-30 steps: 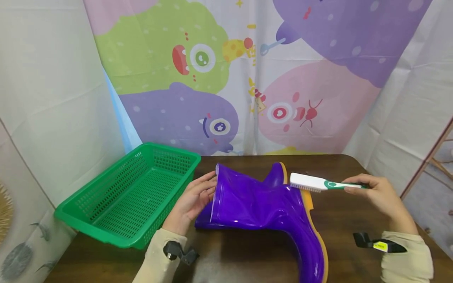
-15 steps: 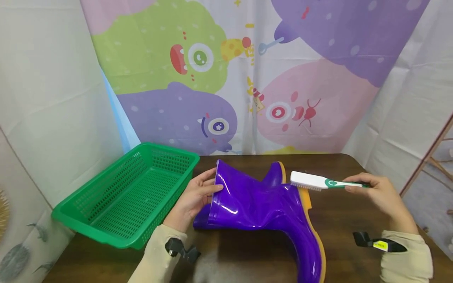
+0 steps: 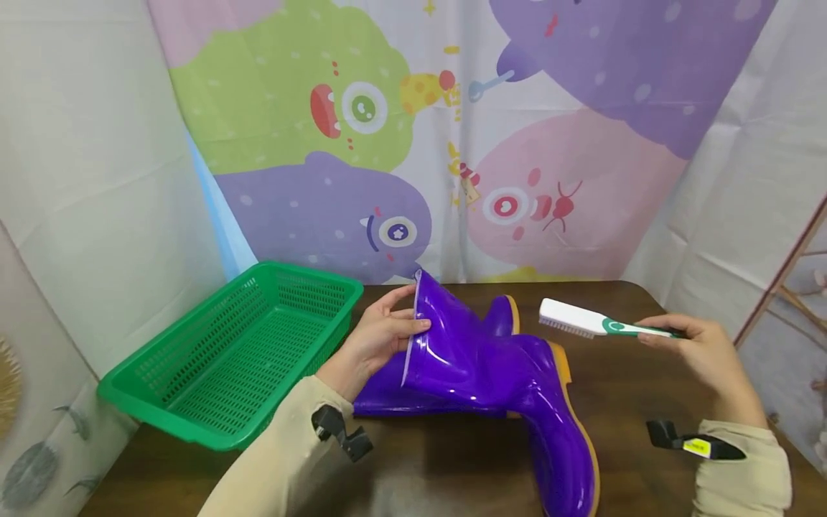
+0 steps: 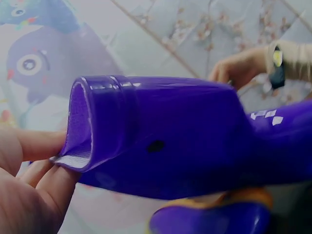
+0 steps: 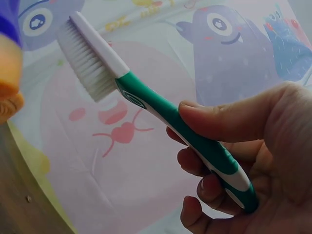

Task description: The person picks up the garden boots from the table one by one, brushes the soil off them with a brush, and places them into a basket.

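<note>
A shiny purple rain boot [image 3: 452, 352] with a yellow sole lies tilted over a second purple rain boot [image 3: 500, 316] on the table. My left hand [image 3: 377, 337] pinches the top rim of the upper boot, thumb on the outside. The left wrist view shows the boot's opening [image 4: 80, 124] beside the fingers. To the right, my right hand [image 3: 701, 348] grips the green and white handle of a scrubbing brush [image 3: 571, 317]. Its white bristles [image 5: 87, 61] point downward, apart from the boot's heel.
A green perforated plastic basket [image 3: 258, 366] stands on the left of the dark wooden table [image 3: 633, 431]. Behind the table hangs a cartoon-printed cloth [image 3: 446, 237]. Each wrist carries a small black camera mount.
My left thumb has come onto the boot rim, and the hand has lifted the shaft up and rightward off the lower boot. The brush has moved slightly right, away from the boot.
</note>
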### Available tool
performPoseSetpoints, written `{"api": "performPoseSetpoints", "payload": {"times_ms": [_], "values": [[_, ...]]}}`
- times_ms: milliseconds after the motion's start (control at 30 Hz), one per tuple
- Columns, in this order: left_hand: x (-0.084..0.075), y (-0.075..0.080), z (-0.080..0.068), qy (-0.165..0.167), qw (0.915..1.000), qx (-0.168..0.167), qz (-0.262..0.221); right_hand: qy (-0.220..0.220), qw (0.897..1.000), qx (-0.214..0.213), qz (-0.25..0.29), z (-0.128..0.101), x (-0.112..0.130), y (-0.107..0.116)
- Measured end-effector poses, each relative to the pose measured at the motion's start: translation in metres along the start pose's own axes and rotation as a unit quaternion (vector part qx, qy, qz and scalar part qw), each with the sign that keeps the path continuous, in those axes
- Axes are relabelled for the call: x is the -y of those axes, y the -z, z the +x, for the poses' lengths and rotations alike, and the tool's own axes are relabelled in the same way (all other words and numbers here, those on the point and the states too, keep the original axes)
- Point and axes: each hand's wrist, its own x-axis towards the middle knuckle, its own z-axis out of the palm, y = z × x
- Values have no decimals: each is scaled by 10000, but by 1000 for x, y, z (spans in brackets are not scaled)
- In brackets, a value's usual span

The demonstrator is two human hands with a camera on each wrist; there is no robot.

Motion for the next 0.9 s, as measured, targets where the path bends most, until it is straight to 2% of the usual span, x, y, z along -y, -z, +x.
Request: {"api": "performPoseSetpoints", "payload": {"times_ms": [233,367,533,667,800,900], "values": [[-11,-38,16,323,9986,359,-202,-298,9994,-188,43,3,-1,1],[-20,-58,20,493,9976,460,-146,-418,9983,-238,323,2,-1,-1],[-25,-83,22,560,9946,845,-236,-597,9953,-400,642,-1,-4,-1],[-35,-102,21,518,9928,1050,-239,-651,9941,-493,712,-1,-6,2],[-52,-116,20,253,9939,1040,-249,-653,9941,-554,660,0,-7,4],[-68,-119,21,73,9950,971,-234,-645,9942,-597,618,0,-7,5]]}}
